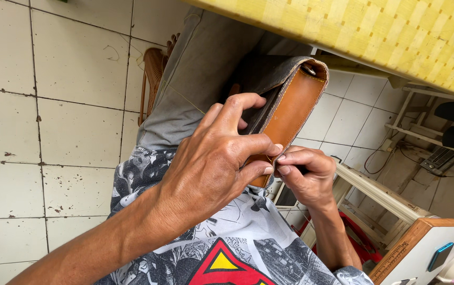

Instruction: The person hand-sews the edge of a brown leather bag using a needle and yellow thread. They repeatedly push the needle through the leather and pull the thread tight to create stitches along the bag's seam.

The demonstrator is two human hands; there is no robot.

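Note:
A tan leather pouch with a grey flap and a metal ring at its top rests on my lap, tilted toward me. My left hand wraps over its near side, thumb and fingers pressing the lower edge. My right hand pinches that same lower edge from the right, fingertips meeting those of the left hand. A thin pale thread runs across my grey trousers toward the pouch. Whether the right hand pinches a needle I cannot tell.
A table with a yellow checked cloth stretches across the upper right. The floor is white tile. A wicker chair edge shows by my leg. Wooden frames, cables and a white appliance crowd the lower right.

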